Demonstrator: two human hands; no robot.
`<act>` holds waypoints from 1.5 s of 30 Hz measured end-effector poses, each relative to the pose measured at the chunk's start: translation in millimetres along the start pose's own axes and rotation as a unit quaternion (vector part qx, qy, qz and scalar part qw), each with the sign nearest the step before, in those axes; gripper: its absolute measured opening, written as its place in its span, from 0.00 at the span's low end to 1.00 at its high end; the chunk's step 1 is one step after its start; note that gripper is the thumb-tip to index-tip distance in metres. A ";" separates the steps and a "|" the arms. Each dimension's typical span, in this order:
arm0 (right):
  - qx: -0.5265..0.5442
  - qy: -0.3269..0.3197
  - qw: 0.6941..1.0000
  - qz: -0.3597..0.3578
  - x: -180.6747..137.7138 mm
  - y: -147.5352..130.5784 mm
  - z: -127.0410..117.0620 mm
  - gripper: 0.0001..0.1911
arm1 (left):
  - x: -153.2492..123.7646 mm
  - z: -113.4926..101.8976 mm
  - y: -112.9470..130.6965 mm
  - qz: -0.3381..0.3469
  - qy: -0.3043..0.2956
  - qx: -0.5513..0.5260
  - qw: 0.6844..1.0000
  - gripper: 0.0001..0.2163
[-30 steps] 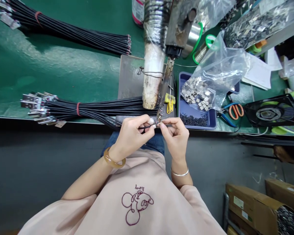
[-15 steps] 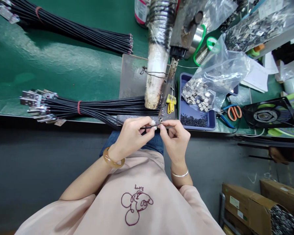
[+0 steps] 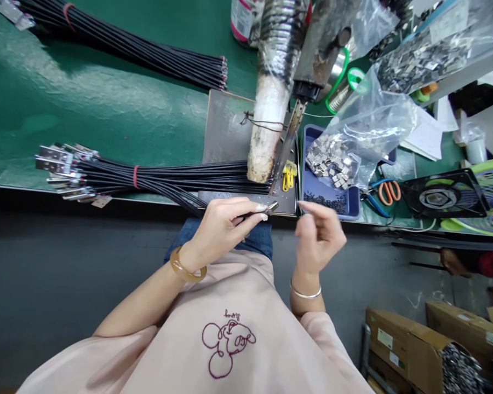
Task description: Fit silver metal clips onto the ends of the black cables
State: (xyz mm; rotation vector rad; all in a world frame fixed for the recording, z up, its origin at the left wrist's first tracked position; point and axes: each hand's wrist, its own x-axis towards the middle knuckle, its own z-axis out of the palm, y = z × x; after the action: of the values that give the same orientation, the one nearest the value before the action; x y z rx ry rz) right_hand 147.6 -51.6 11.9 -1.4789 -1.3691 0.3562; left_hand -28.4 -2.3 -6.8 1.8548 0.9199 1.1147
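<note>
My left hand [image 3: 225, 221] pinches the end of a black cable just below a small metal connector [image 3: 272, 207], which sticks out past the fingertips. Behind it runs a bundle of black cables [image 3: 176, 175], tied with a red band and ending in metal plugs [image 3: 61, 164] at the left. My right hand [image 3: 322, 232] is raised off the connector, near the blue tray [image 3: 354, 210]; thumb and forefinger are apart, with nothing visible between them. The tray holds metal shells [image 3: 332, 161] and tiny black pieces [image 3: 326, 202]. A soldering iron [image 3: 288, 139] points down above the connector.
Beside the iron hangs a foil-wrapped duct with a white nozzle [image 3: 265, 131]. Yellow clips [image 3: 288, 176] lie on the grey plate [image 3: 225, 126]. Orange-handled pliers [image 3: 388, 192], a black fan [image 3: 443, 197] and solder spools [image 3: 343, 93] stand right. Another cable bundle [image 3: 148, 52] lies at the back left.
My right hand has let go at the connector and moved right, toward the blue tray. My left hand stays in place with the cable. The view has shifted slightly.
</note>
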 end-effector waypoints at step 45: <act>0.097 -0.138 0.984 0.062 13.6 9.9 14.0 0.04 | 11.1 18.8 12.2 -0.160 0.075 -0.038 0.983 0.04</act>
State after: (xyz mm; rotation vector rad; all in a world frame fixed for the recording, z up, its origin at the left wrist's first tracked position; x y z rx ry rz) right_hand 146.3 -31.4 3.7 -1.3924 -1.4145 0.7765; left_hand -4.9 -2.7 1.8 1.5095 1.1969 1.0809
